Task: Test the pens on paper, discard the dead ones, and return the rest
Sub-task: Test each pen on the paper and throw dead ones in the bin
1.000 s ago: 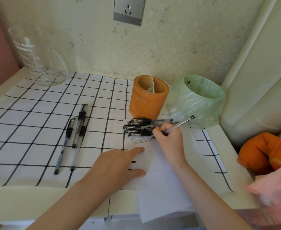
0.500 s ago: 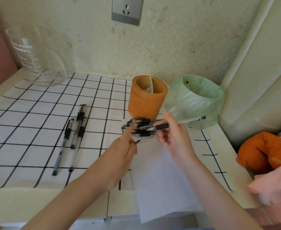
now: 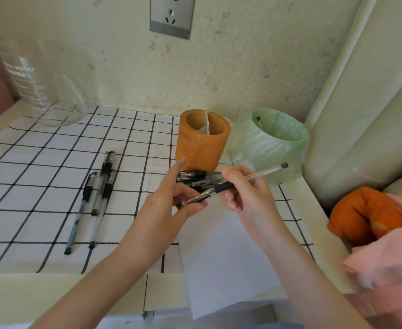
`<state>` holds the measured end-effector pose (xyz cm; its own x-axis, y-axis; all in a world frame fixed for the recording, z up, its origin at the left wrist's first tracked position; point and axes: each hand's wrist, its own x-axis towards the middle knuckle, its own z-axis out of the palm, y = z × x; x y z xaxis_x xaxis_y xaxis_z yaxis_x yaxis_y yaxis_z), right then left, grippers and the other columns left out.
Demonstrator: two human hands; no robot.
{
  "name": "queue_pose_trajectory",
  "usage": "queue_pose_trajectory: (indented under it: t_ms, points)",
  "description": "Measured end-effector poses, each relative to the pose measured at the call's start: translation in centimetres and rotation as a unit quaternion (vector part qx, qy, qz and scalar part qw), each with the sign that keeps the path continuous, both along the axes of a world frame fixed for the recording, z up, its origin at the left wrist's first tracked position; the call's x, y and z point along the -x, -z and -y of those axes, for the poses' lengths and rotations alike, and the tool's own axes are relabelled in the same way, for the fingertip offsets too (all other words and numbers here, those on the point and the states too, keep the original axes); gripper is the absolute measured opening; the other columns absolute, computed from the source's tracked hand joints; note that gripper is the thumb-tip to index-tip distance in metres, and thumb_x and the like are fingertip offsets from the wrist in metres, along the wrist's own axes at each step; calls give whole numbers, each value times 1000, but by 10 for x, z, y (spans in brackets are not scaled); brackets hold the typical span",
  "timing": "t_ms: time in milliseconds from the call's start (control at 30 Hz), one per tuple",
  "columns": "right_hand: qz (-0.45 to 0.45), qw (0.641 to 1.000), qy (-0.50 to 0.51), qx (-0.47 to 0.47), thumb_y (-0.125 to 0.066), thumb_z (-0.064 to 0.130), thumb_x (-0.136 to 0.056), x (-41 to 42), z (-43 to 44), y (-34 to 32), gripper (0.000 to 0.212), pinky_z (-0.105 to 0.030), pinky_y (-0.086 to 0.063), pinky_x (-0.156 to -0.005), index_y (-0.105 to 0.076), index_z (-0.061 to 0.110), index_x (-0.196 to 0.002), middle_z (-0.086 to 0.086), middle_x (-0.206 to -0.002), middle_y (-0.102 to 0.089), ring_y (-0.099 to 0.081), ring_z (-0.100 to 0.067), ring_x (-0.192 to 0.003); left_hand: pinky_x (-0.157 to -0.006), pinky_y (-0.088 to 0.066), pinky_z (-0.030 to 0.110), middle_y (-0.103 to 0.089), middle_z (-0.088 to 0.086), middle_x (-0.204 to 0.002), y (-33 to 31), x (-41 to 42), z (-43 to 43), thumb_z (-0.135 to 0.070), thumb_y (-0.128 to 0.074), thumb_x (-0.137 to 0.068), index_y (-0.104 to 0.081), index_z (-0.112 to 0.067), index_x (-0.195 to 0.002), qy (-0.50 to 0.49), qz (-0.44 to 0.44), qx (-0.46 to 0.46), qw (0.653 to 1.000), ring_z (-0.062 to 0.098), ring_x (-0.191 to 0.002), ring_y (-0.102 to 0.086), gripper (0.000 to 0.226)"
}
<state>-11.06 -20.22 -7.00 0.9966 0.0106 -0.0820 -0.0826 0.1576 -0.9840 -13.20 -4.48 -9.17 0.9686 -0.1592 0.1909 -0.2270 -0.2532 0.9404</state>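
Note:
My right hand [image 3: 249,198] holds a clear pen [image 3: 264,172] with a black grip above the white paper [image 3: 219,252], tip pointing left. My left hand [image 3: 166,210] pinches a dark pen cap [image 3: 195,200] right at that tip, index finger raised. Behind the hands lies a pile of black-capped pens [image 3: 198,178] at the paper's top edge. Three more pens [image 3: 100,186] lie side by side on the checked cloth to the left. An orange pen holder [image 3: 202,138] stands behind the pile. Beside it is a bin lined with a green bag [image 3: 268,143], with one pen end showing inside.
A large glass jug [image 3: 36,84] stands at the back left by the wall. An orange cushion [image 3: 366,214] and pink fabric [image 3: 389,264] lie off the table's right edge. A white padded surface rises on the right. The table's front edge is close to me.
My right hand lifted the pen off the paper and turned it level. My left hand left the paper, rose with a cap, and brought it to the pen's tip.

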Motion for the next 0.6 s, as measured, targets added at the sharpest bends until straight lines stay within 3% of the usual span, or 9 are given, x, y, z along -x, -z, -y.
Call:
queue_pose_trajectory:
  t_ms: [200,267,367,467,533,600]
  points:
    - [-5,998,-41,46,-60,15,-91,-2,5,1,27,-17,-29,-40,-51,15,-65,1,-45,-48,-40,-10,-40,-85,-40,7,-70,-12,-87,-1,-2,4,-18,-67,-80,-31,-38,-136,5,-2,-19,1000,-2,-88,-61,69]
    - [3,995,-73,65,-65,21,-86,-2,6,2,20,-16,-30,-40,-56,12,-71,0,-49,-52,-44,-11,-43,-79,-45,10,-71,-12,-84,-1,-1,3,-17,-68,-80,-48,-37,-122,11,-13,-25,1000,0,-82,-63,51]
    - [23,993,-84,77,-69,30,-72,0,6,1,22,-15,-31,-40,-62,10,-74,-1,-54,-59,-48,-9,-46,-55,-46,15,-70,-7,-69,-5,-1,1,-19,-67,-80,-67,-20,-86,-1,-56,-1,998,4,-53,-61,6]
    - [34,993,-64,95,-68,33,-68,1,4,1,30,-14,-29,-40,-62,4,-75,4,-47,-54,-42,-6,-41,-42,-34,9,-60,-9,-48,-2,-2,1,-27,-65,-82,-64,-15,-70,-10,-70,-33,997,5,-35,-45,17]
    - [40,993,-48,100,-69,31,-71,1,2,2,35,-13,-27,-41,-58,-1,-77,9,-41,-44,-35,-4,-38,-41,-33,11,-55,-9,-47,-2,0,3,-30,-63,-83,-63,-14,-70,-1,-65,-43,997,5,-37,-40,21]
    - [45,993,-42,98,-70,23,-78,2,1,3,27,-14,-27,-42,-54,5,-68,9,-40,-41,-33,-4,-37,-42,-33,14,-51,-10,-47,1,1,5,-32,-61,-84,-61,-16,-66,1,-54,-51,997,5,-40,-38,24]
